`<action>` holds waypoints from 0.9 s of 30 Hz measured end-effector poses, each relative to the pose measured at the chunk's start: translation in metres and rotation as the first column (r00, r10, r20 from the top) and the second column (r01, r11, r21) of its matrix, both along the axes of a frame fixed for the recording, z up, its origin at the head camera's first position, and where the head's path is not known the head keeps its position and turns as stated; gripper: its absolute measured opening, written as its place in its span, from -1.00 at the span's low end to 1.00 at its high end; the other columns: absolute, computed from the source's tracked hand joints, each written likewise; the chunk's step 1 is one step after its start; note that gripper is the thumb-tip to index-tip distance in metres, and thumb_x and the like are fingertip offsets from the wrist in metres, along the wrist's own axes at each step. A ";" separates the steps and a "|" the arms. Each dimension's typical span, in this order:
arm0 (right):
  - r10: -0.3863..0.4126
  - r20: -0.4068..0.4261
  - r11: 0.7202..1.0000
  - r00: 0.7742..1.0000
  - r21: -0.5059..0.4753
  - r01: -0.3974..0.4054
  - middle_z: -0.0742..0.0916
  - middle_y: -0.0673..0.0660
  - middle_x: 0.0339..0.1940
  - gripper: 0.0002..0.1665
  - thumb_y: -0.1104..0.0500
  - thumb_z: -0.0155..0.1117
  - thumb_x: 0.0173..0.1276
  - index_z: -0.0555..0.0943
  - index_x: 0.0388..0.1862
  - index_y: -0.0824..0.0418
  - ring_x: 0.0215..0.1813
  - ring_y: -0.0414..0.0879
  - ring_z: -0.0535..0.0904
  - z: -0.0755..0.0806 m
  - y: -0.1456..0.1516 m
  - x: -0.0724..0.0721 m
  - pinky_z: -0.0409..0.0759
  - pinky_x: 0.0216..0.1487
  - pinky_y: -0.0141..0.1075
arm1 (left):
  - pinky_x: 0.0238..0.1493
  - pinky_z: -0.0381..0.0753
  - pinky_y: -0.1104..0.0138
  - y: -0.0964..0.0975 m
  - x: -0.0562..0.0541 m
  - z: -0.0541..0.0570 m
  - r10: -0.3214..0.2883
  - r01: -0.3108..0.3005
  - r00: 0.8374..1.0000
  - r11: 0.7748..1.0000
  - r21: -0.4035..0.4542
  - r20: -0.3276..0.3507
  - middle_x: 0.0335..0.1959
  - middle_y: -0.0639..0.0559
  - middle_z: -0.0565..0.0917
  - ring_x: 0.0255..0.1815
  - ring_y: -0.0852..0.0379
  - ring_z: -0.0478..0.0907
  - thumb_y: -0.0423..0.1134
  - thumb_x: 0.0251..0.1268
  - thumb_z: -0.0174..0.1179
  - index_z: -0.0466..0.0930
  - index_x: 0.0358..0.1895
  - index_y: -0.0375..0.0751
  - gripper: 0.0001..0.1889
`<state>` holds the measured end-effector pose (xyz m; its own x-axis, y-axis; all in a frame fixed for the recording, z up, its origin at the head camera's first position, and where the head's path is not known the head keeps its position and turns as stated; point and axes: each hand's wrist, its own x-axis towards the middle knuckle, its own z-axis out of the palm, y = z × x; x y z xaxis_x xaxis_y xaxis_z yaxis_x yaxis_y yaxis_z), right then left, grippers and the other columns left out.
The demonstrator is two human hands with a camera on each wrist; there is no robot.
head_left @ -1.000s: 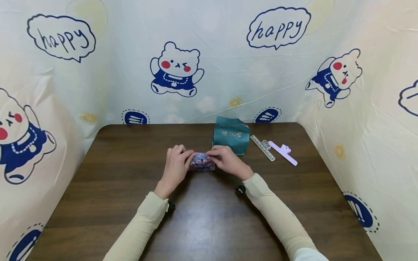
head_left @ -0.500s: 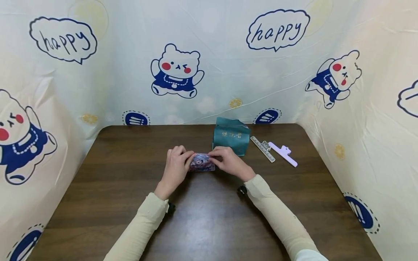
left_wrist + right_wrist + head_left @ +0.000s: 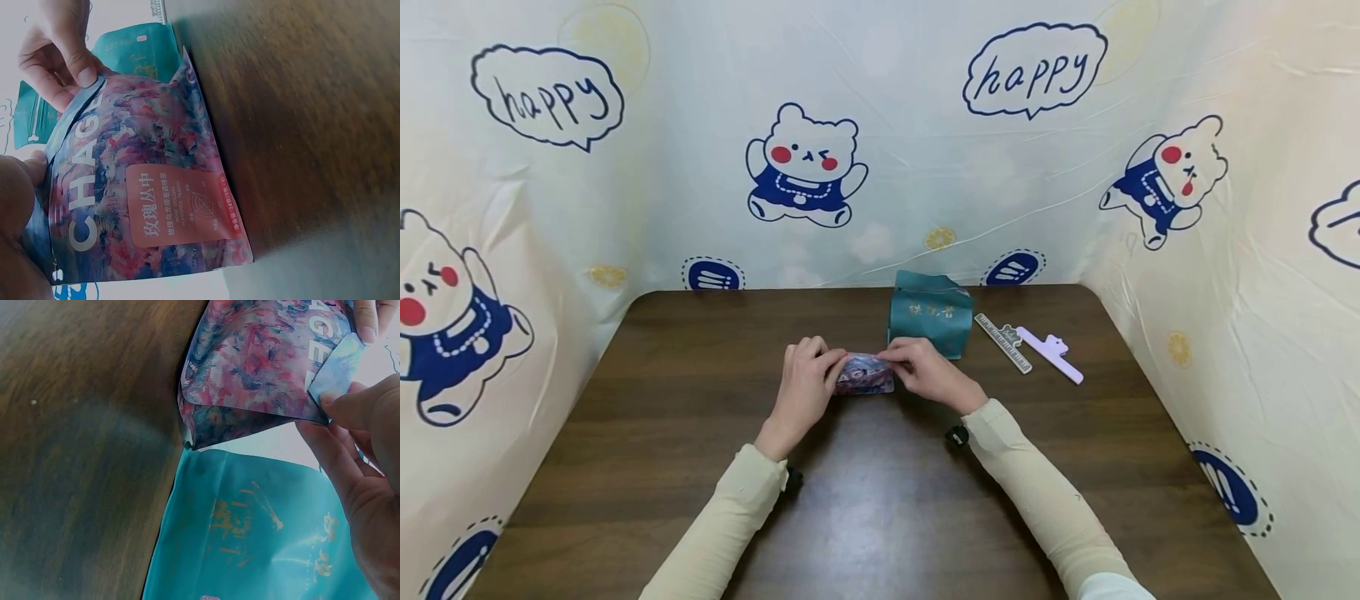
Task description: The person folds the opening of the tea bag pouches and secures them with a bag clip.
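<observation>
A tea pouch (image 3: 867, 379) with a pink and blue painted pattern and white lettering stands upright on the table. My left hand (image 3: 807, 382) pinches its top edge at the left end. At the right end, the thumb and fingers of my right hand (image 3: 927, 372) pinch the same edge. The right wrist view shows a pale blue top flap (image 3: 337, 369) folded down over the pouch's front under the right thumb. A pink label (image 3: 178, 206) sits low on the front. Just behind the right hand is a teal pouch (image 3: 931, 312) with gold characters.
To the right of the teal pouch, a grey ruler-patterned bag clip (image 3: 1004, 343) and a purple bag clip (image 3: 1051, 354) lie on the brown wooden table (image 3: 700, 350). A printed cloth (image 3: 910, 167) hangs around the back and sides.
Both hands keep their hold on the top of the patterned pouch. The right fingers have shifted slightly along the edge, and the head view has tipped a little.
</observation>
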<state>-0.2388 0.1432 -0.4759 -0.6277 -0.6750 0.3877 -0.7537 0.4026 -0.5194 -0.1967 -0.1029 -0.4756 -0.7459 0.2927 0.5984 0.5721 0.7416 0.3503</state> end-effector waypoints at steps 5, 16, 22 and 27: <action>0.009 0.020 1.000 1.000 0.011 -0.009 0.75 0.08 -0.13 -0.61 0.48 0.21 0.40 0.73 0.12 0.25 -0.15 -0.18 0.63 0.000 0.001 0.000 0.65 -0.12 -0.35 | -0.22 0.12 0.17 0.000 -0.001 -0.001 -0.001 0.001 1.000 1.000 -0.001 -0.003 -0.45 0.03 0.41 -0.41 0.03 0.30 -0.21 0.42 0.30 0.81 -0.18 -0.21 -0.84; 0.007 0.054 1.000 0.999 0.010 -0.008 0.75 0.05 -0.10 -0.57 0.51 0.19 0.38 0.73 0.13 0.23 -0.13 -0.09 0.67 -0.001 0.002 -0.002 0.63 -0.15 -0.36 | -0.22 0.12 0.18 0.000 -0.001 -0.001 0.001 -0.001 1.000 1.000 -0.004 0.011 -0.46 0.02 0.41 -0.40 0.03 0.31 -0.22 0.43 0.29 0.81 -0.18 -0.21 -0.84; 0.005 0.070 1.000 0.998 0.012 -0.006 0.75 0.07 -0.10 -0.58 0.49 0.18 0.41 0.72 0.14 0.23 -0.13 -0.05 0.67 0.000 0.002 -0.001 0.64 -0.13 -0.34 | -0.21 0.12 0.17 0.000 -0.002 0.000 -0.004 0.004 1.000 1.000 0.003 0.023 -0.45 0.02 0.41 -0.39 0.02 0.31 -0.22 0.43 0.29 0.81 -0.18 -0.22 -0.84; -0.003 0.080 1.000 0.997 0.015 0.001 0.75 0.06 -0.09 -0.58 0.48 0.19 0.41 0.72 0.15 0.21 -0.14 -0.11 0.64 0.000 0.003 -0.001 0.64 -0.12 -0.35 | -0.22 0.12 0.19 -0.001 -0.003 0.000 -0.012 0.011 0.999 1.000 0.025 0.035 -0.47 0.05 0.40 -0.39 0.05 0.30 -0.22 0.43 0.29 0.81 -0.23 -0.22 -0.83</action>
<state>-0.2399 0.1463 -0.4756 -0.6578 -0.6791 0.3259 -0.7091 0.4124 -0.5719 -0.1995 -0.1035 -0.4758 -0.7629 0.2870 0.5794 0.5679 0.7258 0.3882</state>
